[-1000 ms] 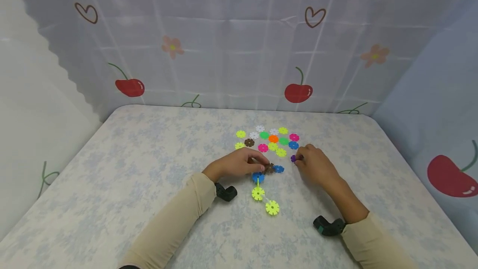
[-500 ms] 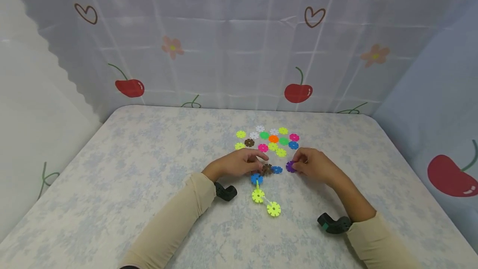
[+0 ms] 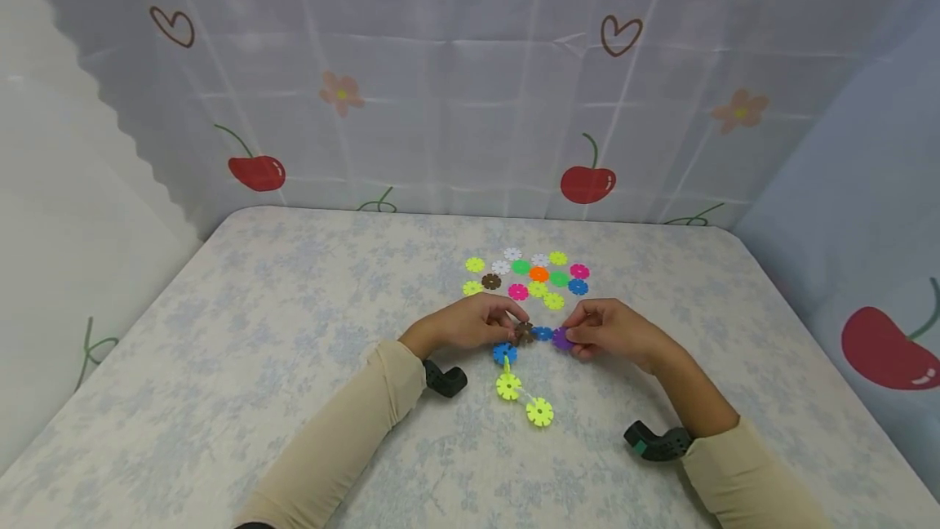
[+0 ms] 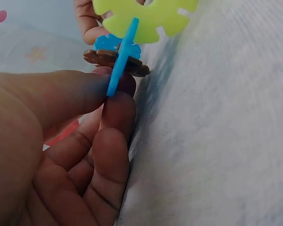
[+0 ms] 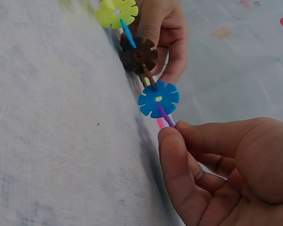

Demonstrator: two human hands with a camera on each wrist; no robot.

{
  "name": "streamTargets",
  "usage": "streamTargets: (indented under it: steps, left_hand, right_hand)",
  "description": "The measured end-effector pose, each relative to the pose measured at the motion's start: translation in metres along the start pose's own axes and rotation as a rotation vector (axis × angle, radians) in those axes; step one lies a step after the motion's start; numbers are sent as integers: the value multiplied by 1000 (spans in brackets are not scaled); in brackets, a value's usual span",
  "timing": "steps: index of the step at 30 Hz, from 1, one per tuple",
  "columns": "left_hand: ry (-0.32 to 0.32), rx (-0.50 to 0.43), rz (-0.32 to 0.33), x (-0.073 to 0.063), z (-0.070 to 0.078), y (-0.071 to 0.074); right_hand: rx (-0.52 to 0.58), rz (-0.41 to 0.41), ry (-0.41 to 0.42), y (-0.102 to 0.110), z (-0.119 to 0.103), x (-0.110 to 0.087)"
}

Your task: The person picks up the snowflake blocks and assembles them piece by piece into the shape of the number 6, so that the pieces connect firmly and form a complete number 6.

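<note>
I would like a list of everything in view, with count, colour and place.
Disc chain: one, yellow, white, blue, brown, near centre
Purple disc: one, purple, at chain's blue end
Loose discs: fifteen visible, five yellow, three white, two green, two pink, one each orange, blue, brown, beyond chain
Table: one, pale, below
Backdrop: one, whitish, printed, behind
Wrist cameras: two, black, at wrists
Sleeves: two, beige, forearms
Left hand: one, pinching chain
Right hand: one, pinching purple disc
</note>
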State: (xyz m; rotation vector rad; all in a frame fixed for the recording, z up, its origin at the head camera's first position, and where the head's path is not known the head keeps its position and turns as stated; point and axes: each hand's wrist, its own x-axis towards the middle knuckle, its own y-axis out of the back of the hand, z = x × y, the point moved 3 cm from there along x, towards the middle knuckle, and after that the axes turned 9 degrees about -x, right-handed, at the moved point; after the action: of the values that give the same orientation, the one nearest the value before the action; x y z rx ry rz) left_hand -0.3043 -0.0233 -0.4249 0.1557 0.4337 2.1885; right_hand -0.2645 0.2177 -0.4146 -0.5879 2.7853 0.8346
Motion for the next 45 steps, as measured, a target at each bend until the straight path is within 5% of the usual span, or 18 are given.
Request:
streamTargets:
  steps: [22, 36, 45]
  left_hand:
    - [56, 79, 113, -3, 2, -3]
    - [69, 91, 127, -5, -3, -3]
    - [46, 61, 78, 1, -3, -3]
  right_hand:
    - [-72, 122, 10, -13, -7, 8]
    - [-64, 166, -29, -24, -7, 10]
    - [-65, 162, -30, -20, -6, 8]
